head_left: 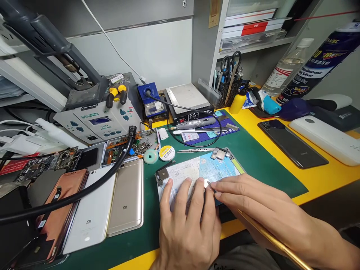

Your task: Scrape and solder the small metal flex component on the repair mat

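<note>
A map-printed pad (182, 168) lies on the green mat in front of me. My left hand (188, 221) rests on it, fingers spread and pressing down. Against that hand's index fingertip lies a small pale piece (206, 183), partly hidden by my fingers. My right hand (261, 202) is closed round a slim gold-handled tool (271, 238), whose narrow tip meets the piece. What kind of tip it has is too small to tell. On the pad's left corner sits a dark circuit board piece (162, 175); at its far right edge are metal-shielded board parts (220, 153).
Several phones, among them a gold one (126, 198), lie at left beneath a thick black hose (112, 170). Behind are a hot-air station (104, 120), a tray of boards (132, 146), a heating plate (188, 97) and tweezers (191, 150). A dark phone (292, 144) lies at right.
</note>
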Demonstrator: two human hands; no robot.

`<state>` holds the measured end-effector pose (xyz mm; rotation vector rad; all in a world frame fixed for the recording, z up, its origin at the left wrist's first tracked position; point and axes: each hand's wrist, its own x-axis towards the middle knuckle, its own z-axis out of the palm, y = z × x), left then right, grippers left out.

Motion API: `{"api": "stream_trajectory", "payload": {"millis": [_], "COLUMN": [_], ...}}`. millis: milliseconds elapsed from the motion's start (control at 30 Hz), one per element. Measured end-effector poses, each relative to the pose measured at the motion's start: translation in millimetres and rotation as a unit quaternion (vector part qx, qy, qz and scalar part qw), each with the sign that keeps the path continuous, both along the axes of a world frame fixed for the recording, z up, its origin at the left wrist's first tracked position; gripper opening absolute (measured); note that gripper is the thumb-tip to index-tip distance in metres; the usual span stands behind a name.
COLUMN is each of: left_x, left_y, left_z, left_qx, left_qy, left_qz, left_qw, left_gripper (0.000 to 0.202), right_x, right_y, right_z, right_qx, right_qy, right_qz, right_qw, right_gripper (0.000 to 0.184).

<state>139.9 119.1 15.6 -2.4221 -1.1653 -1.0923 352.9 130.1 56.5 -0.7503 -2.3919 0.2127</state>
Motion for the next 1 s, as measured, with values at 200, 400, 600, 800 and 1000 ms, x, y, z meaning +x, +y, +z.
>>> {"api": "stream_trajectory", "payload": {"millis": [200, 400, 600, 800, 1000], "left_x": [-1, 0, 2, 2, 5], "left_y": [0, 1, 3, 2, 2], "left_z": [-1.4, -4.4, -10.1, -9.5, -9.7], "left_qx": [0.002, 0.004, 0.017, 0.014, 0.014], "left_qy": [0.002, 0.002, -0.009, -0.013, -0.024], "left_qz": [-0.001, -0.003, -0.006, -0.007, -0.007], "left_qw": [1.0, 1.0, 1.0, 1.0, 1.0], "left_gripper": [0.03, 0.029, 0.027, 0.026, 0.023], "right_x": [6, 3, 3, -1, -5], "right_y": [-4, -9, -4, -1, -4], "right_z": [-12.8, -23.6, -20.7, -13.9, -14.9], "right_qx": [0.003, 0.024, 0.024, 0.061, 0.078], "right_qy": [0.003, -0.001, 0.002, -0.009, -0.016], "right_qz": [-0.001, -0.028, -0.023, -0.025, -0.043], "right_qw": [1.0, 0.999, 0.999, 0.998, 0.996], "right_gripper": [0.037, 0.039, 0.037, 0.032, 0.038]}}
